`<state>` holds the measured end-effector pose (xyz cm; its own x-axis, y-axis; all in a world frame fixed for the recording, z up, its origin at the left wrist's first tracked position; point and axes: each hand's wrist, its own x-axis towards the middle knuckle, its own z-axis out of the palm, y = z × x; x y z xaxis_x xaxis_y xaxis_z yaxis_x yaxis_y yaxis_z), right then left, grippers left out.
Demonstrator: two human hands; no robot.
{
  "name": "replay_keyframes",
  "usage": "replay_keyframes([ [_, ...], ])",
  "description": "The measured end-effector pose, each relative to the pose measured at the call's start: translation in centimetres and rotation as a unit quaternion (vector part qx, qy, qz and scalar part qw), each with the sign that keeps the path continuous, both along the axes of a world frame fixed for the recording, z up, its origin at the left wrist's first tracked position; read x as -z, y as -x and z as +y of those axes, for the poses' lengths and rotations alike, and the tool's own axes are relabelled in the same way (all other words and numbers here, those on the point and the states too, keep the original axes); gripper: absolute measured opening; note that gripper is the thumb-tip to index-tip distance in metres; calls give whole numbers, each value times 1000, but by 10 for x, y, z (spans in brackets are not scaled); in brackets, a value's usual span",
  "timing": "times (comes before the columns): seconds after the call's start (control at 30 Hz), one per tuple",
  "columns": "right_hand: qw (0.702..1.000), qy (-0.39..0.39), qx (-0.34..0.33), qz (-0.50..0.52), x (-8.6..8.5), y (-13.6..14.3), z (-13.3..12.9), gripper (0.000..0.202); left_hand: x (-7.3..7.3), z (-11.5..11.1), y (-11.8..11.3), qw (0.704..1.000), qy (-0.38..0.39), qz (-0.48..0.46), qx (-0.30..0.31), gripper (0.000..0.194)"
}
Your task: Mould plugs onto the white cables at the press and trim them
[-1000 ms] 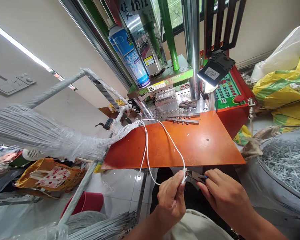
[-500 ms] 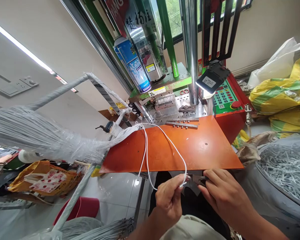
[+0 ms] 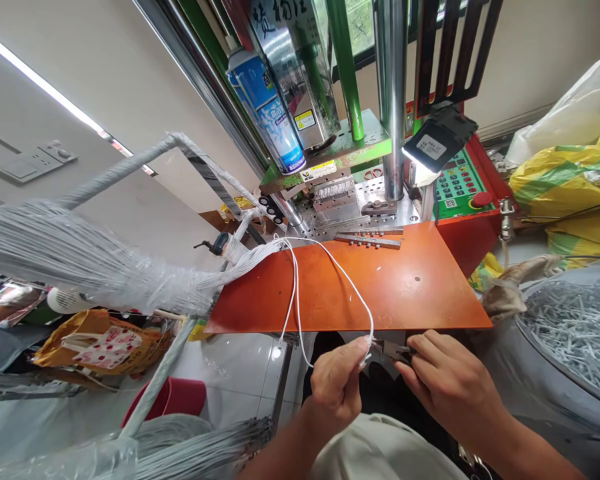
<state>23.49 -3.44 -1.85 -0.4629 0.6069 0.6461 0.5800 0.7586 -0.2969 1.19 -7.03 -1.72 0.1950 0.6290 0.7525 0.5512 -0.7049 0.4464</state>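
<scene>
My left hand [image 3: 337,377] pinches the end of a white cable [image 3: 351,283], just off the front edge of the orange board [image 3: 420,300]. In my right hand [image 3: 453,377] is a pair of small cutting pliers [image 3: 394,349], its grey jaws pointing left at the cable end. The jaw tips lie close beside my left fingertips; whether they touch the cable I cannot make out. From a thick bundle of grey-white cables [image 3: 125,263] at the left, the loose lengths loop over the board and hang past its edge.
Behind the board stands a green press with a metal mould [image 3: 336,197], and two metal strips [image 3: 369,240] lie before it. A spray can [image 3: 267,110] stands on the press. At right are a red control box [image 3: 463,187] and a bin of white scraps [image 3: 575,333]. A red bucket [image 3: 180,400] is lower left.
The whole view has shifted slightly. Both hands keep their grips, and the pliers stay beside the cable end. At the far left edge another person's arm has come into view.
</scene>
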Motion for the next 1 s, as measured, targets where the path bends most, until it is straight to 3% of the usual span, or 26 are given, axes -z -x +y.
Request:
replay_keyframes([
  [0.17, 1000, -7, -17, 5, 0, -5, 1, 32, -8, -2, -4, 994, 79, -80, -1, 39],
  [0.37, 998, -48, 1, -28, -20, -11, 13, 30, -31, 3, -7, 944, 240, -225, 22, 24],
  [0.5, 998, -55, -18, -34, -35, -1, 19, 27, -45, 8, -3, 946, 263, -190, -4, 25],
  [0.6, 998, -53, -29, -21, -36, 11, 23, 28, -52, 11, -2, 955, 253, -156, -17, 26],
  [0.73, 998, -34, -42, 21, -26, 18, 27, 35, -56, 22, 0, 936, 303, -173, 42, 33],
  [0.8, 997, 20, -54, 52, -22, 17, 28, 39, -59, 31, 2, 932, 325, -155, 53, 40],
  [0.9, 970, 202, -92, 100, -24, 12, 23, 49, -66, 42, 8, 949, 305, -75, 37, 51],
  [1.0, 878, 427, -154, 151, -30, 10, 14, 57, -72, 47, 15, 935, 329, -50, 122, 52],
])
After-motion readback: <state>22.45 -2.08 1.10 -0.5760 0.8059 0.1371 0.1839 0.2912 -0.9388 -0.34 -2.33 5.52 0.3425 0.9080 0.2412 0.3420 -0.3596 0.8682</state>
